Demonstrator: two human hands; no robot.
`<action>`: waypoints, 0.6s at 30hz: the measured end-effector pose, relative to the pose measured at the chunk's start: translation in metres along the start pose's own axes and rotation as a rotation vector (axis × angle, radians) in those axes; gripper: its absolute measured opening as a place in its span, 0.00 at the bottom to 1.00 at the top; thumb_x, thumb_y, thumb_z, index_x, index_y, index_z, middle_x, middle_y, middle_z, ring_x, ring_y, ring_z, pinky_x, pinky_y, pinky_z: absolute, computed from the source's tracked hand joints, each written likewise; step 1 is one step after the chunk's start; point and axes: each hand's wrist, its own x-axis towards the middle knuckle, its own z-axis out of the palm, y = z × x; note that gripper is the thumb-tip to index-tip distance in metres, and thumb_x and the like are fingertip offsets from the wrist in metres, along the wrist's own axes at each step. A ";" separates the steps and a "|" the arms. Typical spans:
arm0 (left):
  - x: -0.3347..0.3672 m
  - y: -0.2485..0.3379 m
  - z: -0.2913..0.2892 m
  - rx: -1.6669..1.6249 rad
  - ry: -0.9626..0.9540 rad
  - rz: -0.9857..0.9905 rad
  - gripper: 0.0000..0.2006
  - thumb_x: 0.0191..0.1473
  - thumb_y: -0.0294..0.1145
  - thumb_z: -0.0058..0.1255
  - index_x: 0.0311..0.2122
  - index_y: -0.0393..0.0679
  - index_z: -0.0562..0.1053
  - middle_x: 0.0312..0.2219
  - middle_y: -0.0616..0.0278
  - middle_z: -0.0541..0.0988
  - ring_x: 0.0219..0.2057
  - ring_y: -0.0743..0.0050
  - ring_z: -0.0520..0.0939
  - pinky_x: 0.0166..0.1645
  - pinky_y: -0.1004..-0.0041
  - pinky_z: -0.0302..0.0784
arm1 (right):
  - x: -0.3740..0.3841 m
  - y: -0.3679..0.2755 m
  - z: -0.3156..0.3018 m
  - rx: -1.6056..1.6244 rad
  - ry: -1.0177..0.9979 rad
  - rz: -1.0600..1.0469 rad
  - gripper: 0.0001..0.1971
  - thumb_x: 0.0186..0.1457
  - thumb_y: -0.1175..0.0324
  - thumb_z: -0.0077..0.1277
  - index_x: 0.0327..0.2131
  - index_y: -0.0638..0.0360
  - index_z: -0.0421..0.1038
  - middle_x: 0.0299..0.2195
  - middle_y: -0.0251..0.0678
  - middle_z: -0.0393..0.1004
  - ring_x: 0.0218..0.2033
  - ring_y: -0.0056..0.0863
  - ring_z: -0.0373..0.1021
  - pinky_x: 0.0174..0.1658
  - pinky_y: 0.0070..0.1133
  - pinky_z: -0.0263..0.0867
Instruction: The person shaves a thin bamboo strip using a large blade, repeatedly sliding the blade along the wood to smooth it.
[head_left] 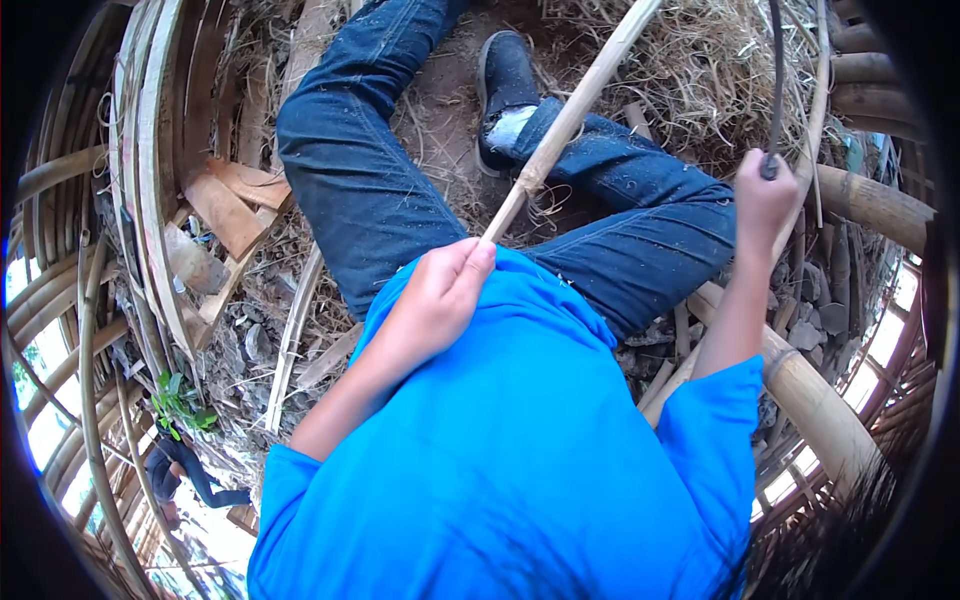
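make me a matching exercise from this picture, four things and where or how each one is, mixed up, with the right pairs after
1. stick
2. tool
3. leaves
4. shoe

A. green, toward the lower left
B. held in the right hand
C. dark, near the top middle
D. held in the left hand

Pairs: 1-D, 2-B, 3-A, 4-C
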 end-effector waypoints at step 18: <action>-0.006 0.016 0.016 0.399 0.194 0.154 0.13 0.61 0.31 0.39 0.25 0.35 0.62 0.13 0.47 0.64 0.13 0.55 0.66 0.20 0.63 0.58 | -0.083 -0.084 0.034 0.018 -0.708 -0.431 0.04 0.36 0.67 0.54 0.18 0.56 0.73 0.20 0.44 0.73 0.27 0.46 0.72 0.32 0.36 0.69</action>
